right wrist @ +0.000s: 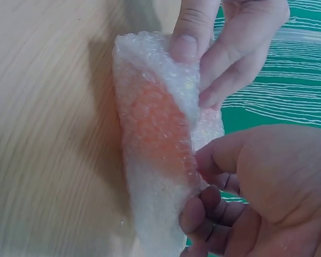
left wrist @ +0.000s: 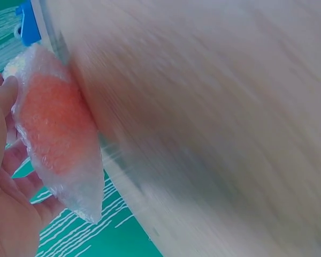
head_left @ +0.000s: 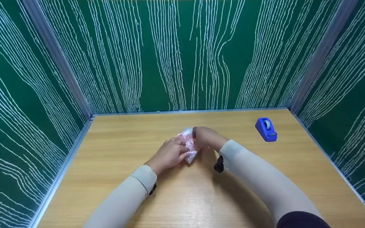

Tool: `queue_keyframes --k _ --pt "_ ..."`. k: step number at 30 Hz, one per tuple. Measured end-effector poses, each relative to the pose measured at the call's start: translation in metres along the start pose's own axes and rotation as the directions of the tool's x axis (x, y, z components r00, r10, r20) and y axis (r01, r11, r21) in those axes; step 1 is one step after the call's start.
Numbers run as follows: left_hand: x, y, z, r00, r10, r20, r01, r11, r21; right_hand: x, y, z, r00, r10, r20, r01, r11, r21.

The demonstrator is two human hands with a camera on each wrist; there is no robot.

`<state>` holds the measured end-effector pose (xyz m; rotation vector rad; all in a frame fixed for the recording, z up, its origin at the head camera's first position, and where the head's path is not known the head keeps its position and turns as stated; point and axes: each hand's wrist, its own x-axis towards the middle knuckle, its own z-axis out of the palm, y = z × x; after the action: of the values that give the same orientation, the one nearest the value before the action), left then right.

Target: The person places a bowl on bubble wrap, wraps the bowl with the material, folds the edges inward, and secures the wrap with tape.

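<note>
A bundle of clear bubble wrap (head_left: 191, 155) with something orange-red inside stands close over the table between the two hands. My left hand (head_left: 169, 152) grips it from the left, thumb and fingers along its side. In the right wrist view, the left thumb (right wrist: 185, 48) presses on the top end of the wrap. From the other side, my right hand (head_left: 208, 138) pinches the wrap's edge, its curled fingertips (right wrist: 192, 214) right at the film. Through the bubbles the orange-red content (left wrist: 56, 123) shows blurred, so its kind is hidden.
A blue tape dispenser (head_left: 265, 129) with a roll in it stands at the back right of the wooden table (head_left: 122, 136). Green panels (head_left: 157, 63) with wavy white lines enclose the table at the back and both sides, joined by grey posts (head_left: 59, 60).
</note>
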<state>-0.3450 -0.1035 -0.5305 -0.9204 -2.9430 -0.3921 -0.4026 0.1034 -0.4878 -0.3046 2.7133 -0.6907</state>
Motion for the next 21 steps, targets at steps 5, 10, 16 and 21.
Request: queue_keyframes --k 5,10,16,21 --pt "0.0 -0.002 0.001 1.0 0.013 -0.009 -0.013 1.0 0.014 0.0 0.0 0.007 0.998 -0.023 -0.058 0.022 1.0 -0.013" --pt "-0.002 -0.004 0.0 1.0 -0.029 0.002 0.029 0.999 -0.017 -0.002 -0.001 0.01 0.997 -0.01 -0.082 0.011 1.0 0.013" --pt "-0.003 -0.005 -0.002 0.997 -0.078 0.015 0.079 0.995 -0.067 -0.005 -0.001 0.006 0.997 0.007 -0.08 -0.003 0.999 0.044" --pt "-0.006 -0.008 -0.005 0.995 -0.099 -0.006 0.097 0.988 -0.12 -0.004 0.001 -0.003 0.998 0.035 -0.053 -0.033 0.999 0.042"
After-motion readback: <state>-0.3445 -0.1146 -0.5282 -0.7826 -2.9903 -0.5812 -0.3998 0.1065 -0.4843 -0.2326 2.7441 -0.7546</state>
